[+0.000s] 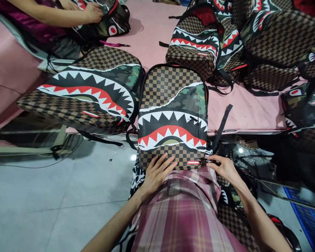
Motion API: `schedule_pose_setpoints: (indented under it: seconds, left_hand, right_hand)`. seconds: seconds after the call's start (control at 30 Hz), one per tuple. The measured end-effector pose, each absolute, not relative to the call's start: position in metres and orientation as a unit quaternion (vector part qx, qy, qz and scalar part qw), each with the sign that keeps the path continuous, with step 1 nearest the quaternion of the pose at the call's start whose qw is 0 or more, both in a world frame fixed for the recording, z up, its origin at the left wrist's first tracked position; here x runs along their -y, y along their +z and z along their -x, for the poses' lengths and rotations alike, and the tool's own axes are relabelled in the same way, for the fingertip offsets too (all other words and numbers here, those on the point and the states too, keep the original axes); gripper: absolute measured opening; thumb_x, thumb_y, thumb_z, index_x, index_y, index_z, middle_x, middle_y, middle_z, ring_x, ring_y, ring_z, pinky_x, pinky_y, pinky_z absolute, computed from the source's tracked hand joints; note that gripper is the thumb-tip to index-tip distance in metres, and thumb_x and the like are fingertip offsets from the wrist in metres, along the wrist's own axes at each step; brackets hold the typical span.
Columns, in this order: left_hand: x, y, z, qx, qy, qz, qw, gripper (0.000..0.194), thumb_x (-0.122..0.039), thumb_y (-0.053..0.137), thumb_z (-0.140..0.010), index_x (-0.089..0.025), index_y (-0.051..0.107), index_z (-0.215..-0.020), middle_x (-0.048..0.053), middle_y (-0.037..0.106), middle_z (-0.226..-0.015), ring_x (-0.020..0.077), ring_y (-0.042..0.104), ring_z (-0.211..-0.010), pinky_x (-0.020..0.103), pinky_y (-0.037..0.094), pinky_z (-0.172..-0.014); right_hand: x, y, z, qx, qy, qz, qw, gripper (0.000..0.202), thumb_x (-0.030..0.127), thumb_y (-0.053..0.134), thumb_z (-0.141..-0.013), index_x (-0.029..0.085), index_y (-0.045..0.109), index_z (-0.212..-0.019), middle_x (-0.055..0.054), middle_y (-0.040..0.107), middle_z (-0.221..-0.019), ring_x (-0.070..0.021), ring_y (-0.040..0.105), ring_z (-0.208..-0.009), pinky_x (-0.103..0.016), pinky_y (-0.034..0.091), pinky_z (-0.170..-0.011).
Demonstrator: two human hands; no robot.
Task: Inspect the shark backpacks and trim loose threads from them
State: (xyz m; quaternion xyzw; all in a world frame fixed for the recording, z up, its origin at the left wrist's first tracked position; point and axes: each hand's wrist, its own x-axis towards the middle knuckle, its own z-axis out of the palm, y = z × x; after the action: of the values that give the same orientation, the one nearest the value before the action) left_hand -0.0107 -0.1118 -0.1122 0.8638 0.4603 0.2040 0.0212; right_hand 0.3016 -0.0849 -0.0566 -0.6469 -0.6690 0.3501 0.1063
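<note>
A checkered backpack (170, 94) with a shark-mouth print stands at the table's front edge, its lower part against the plaid apron (178, 210). My left hand (157, 173) lies with spread fingers on the bottom front of the bag. At the bag's lower right, beside the small red label (193, 162), my right hand (223, 167) is closed round small dark snips (208, 161), whose tip points at the label's right end.
Another shark-print backpack (94, 91) lies to the left on the pink table (147, 31). Several more bags (191, 45) are piled at the back right. Across the table at upper left, a person's hand (93, 13) touches a bag. Loose straps (222, 122) lie near the edge.
</note>
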Motion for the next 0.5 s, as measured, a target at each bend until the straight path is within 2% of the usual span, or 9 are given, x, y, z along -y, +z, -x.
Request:
schedule_pose_setpoints:
  seconds: [0.17,0.5]
  left_hand:
    - [0.113,-0.116,0.013,-0.46,0.202,-0.864,0.02,0.035,-0.03,0.052,-0.087,-0.032,0.055,-0.122,-0.002,0.056,-0.127,0.0212,0.042,-0.126,0.038,0.024,-0.108]
    - [0.111,-0.11,0.013,-0.458,0.182,-0.87,0.019,0.038,-0.024,0.052,-0.087,-0.033,0.054,-0.123,-0.001,0.055,-0.128,0.0221,0.042,-0.126,0.039,0.026,-0.107]
  right_hand:
    - [0.09,-0.063,-0.303,0.664,0.326,0.669,0.066,0.026,0.046,0.057,-0.077,0.029,0.07,-0.091,0.001,0.072,-0.092,-0.0225,0.067,-0.077,-0.033,0.047,-0.072]
    - [0.091,-0.069,-0.3,0.637,0.337,0.685,0.106,0.026,0.046,0.059,-0.075,0.029,0.07,-0.092,0.001,0.072,-0.094,-0.0249,0.066,-0.086,-0.035,0.046,-0.077]
